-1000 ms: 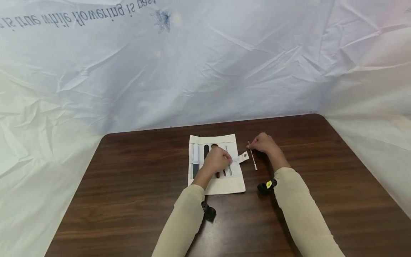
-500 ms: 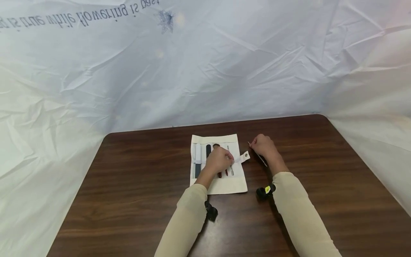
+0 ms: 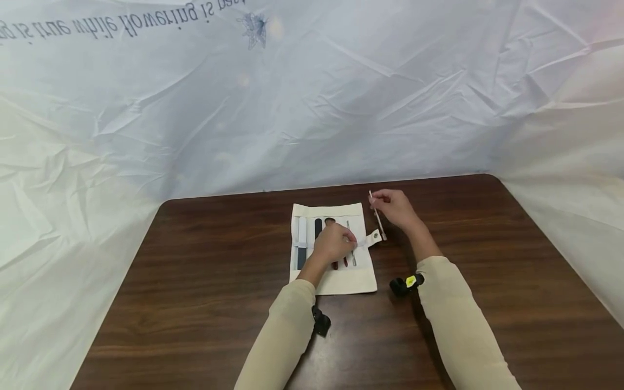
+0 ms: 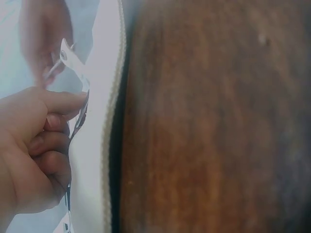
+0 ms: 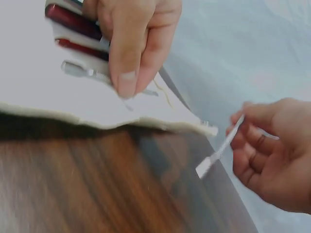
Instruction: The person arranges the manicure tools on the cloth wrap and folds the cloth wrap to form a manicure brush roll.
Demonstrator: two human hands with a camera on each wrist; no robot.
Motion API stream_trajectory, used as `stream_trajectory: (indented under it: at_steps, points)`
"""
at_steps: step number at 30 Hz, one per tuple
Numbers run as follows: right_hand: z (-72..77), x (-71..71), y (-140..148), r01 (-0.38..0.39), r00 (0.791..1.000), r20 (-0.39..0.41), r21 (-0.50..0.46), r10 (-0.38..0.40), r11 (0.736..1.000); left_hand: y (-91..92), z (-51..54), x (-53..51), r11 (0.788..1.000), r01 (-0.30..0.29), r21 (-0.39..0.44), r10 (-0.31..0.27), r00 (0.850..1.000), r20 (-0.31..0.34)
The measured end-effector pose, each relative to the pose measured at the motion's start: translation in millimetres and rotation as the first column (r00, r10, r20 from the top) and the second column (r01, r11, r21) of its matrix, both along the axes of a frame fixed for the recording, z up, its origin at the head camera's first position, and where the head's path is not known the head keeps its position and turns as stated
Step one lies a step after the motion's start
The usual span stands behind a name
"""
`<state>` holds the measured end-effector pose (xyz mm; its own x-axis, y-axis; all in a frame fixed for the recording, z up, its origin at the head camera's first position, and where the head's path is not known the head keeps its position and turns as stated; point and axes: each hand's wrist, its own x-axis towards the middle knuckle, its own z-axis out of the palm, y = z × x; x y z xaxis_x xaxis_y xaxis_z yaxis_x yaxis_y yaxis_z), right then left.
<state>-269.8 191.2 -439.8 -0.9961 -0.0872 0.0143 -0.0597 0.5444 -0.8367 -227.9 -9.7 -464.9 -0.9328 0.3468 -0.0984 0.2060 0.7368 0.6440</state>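
Observation:
A cream fabric tool roll [image 3: 348,284] lies unfolded on the table. My left hand [image 3: 333,242] is over its right half, thumb and index finger pinching the white elastic band [image 3: 362,243] that crosses the tools. Right of the roll, my right hand [image 3: 394,207] holds a slim metal cuticle pusher [image 5: 221,149] by one end between thumb and fingers, its flat broad tip pointing down and toward me. Another metal cuticle pusher [image 5: 77,69] lies in the roll beside my left fingertips. Two dark red-handled tools [image 5: 73,20] sit next to it, partly hidden by the left hand.
At the roll's left side are a white and dark grey nail file [image 3: 302,238] and a black-ended tool [image 3: 318,226]. A snap tab [image 3: 374,237] sticks out to the right. The brown wooden table [image 3: 195,281] ends at a white sheet [image 3: 312,108] behind.
My right hand first tilts the cuticle pusher, then moves up and left with it, bringing it close to the snap tab. The left hand stays at the elastic band.

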Motion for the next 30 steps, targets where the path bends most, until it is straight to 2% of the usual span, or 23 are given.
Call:
stream_trajectory:
  at_steps: [2, 6, 8, 16, 20, 23, 26, 28, 30]
  points:
    - [3.7, -2.6, -5.4, 0.015, 0.999, -0.031, -0.063, -0.017, 0.998, -0.2, 0.2, 0.0, 1.000, 0.002, 0.000, -0.002, 1.000, -0.003]
    - [7.6, -8.6, -16.8, 0.046, 0.997, -0.059, -0.208, -0.059, 0.977, -0.6, -0.1, 0.0, 1.000, 0.004, -0.004, -0.004, 1.000, -0.015]
    - [7.1, -11.0, -21.2, 0.044, 0.997, -0.055, -0.232, -0.058, 0.972, -0.7, -0.6, 0.1, 1.000, 0.004, -0.006, -0.004, 1.000, -0.022]
    - [-6.5, -15.7, -26.2, 0.000, 1.000, 0.002, -0.155, 0.000, 0.988, -0.7, -1.3, 0.6, 1.000, 0.017, -0.012, -0.018, 0.999, -0.043]
    - [-12.3, -15.7, -22.8, -0.033, 0.996, 0.076, -0.135, 0.044, 0.990, -0.6, -1.7, 0.0, 1.000, 0.009, -0.014, -0.010, 0.999, -0.041]
    - [-13.0, -14.1, -19.7, -0.071, 0.977, 0.193, -0.129, 0.095, 0.989, -0.6, -1.9, -0.6, 1.000, 0.007, -0.012, -0.007, 0.999, -0.041]
    - [-10.2, -10.5, -17.3, -0.128, 0.938, 0.315, -0.085, 0.149, 0.988, -0.6, -2.1, -1.0, 1.000, 0.008, -0.012, -0.008, 0.999, -0.039]
    - [-7.9, -7.9, -16.9, -0.173, 0.914, 0.365, -0.038, 0.175, 0.984, -0.3, -2.1, -1.2, 1.000, 0.008, -0.015, -0.009, 0.999, -0.037]
    - [-5.5, -6.0, -16.6, -0.216, 0.904, 0.384, 0.026, 0.189, 0.976, -0.2, -2.1, -1.5, 1.000, 0.006, -0.017, -0.007, 0.999, -0.033]
